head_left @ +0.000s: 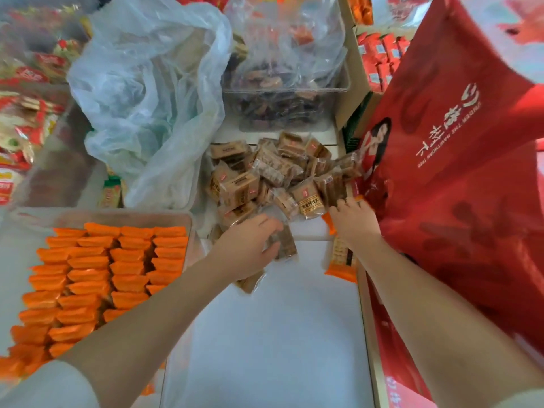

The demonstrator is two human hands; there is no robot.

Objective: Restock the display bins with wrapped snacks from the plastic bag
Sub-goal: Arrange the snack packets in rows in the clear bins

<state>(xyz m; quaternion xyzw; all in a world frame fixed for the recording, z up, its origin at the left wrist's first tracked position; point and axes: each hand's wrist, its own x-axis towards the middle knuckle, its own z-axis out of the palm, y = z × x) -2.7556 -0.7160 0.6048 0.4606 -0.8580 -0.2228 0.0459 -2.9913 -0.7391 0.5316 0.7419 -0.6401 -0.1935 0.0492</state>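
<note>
I see the brown wrapped snacks (273,175) heaped at the far end of the white bin (273,334), approx centre of view. L hand (250,248) sits at the heap's 7 o'clock edge, fingers curled round a clear-wrapped brown snack (284,245). R hand (353,219) is at the heap's 4 o'clock, fingertips on the packets; can't tell whether it grips any. Red plastic bag (459,172) hangs just right of R hand, at 3 o'clock. Orange packets (100,278) fill a tray at 9 o'clock. Crumpled clear bag (147,92) at 11, clear tub (285,101) at 12.
</note>
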